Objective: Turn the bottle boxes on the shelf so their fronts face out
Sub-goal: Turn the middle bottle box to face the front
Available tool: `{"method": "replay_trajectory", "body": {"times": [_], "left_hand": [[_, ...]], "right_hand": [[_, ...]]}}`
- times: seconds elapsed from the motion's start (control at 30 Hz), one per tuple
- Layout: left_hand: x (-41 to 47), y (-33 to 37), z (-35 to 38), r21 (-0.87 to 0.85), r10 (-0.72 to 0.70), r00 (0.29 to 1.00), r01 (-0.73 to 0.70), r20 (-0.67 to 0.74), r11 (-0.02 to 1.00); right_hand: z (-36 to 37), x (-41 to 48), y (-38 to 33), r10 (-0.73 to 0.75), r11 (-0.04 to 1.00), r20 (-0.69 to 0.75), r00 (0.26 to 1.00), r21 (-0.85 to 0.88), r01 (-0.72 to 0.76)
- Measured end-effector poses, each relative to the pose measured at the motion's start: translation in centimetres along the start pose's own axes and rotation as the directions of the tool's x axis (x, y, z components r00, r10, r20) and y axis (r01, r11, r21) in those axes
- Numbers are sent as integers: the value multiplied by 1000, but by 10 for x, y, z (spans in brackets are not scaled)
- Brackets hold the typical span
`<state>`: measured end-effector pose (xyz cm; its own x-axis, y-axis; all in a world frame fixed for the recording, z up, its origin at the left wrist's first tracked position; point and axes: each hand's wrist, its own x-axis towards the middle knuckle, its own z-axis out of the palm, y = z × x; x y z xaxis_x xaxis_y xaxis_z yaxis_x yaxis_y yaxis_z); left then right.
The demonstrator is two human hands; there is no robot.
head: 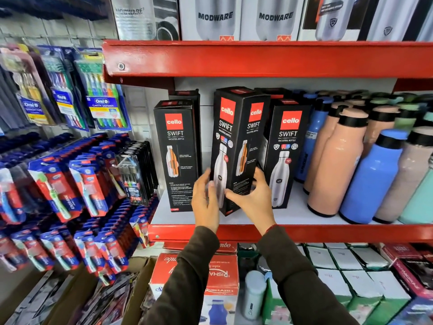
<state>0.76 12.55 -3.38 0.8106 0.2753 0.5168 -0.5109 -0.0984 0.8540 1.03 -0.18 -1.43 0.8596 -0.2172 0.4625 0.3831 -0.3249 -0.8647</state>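
both hands grip the middle box [234,146] low down, left hand [206,198] and right hand [253,195] curled round its sides; it stands cornerwise, half turned. the right box [284,153] faces out; the left box [177,156] apparently shows a side panel, probably next.

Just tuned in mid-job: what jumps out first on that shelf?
The middle black bottle box, turned corner-out and tilted, sits between the left hand and right hand at the front of the red shelf. The left box shows a side panel, while the right box faces front. Right of them stand peach and blue bottles.
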Motion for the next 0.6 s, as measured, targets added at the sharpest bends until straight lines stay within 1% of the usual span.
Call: {"method": "replay_trajectory", "body": {"times": [0.07, 0.17, 0.3, 0.5, 0.6], "left_hand": [[5, -4, -1, 31, -27, 999, 26, 37, 999], [11, -10, -2, 68, -97, 992, 92, 85, 993], [13, -16, -5, 74, -110, 988, 103, 108, 992], [3, -22, -4, 46, -103, 989, 99, 106, 994], [5, -27, -3, 45, -108, 991, 105, 81, 993]], "right_hand": [[-2, 0, 0, -14, 1000, 23, 1000, 28, 13], [-5, 0, 0, -15, 998, 95, 995, 66, 9], [-6, -2, 3, -32, 997, 176, 984, 72, 19], [-4, -6, 9, -58, 997, 143, 988, 64, 49], [-1, -6, 11, -70, 997, 153, 986, -16, 74]]}}
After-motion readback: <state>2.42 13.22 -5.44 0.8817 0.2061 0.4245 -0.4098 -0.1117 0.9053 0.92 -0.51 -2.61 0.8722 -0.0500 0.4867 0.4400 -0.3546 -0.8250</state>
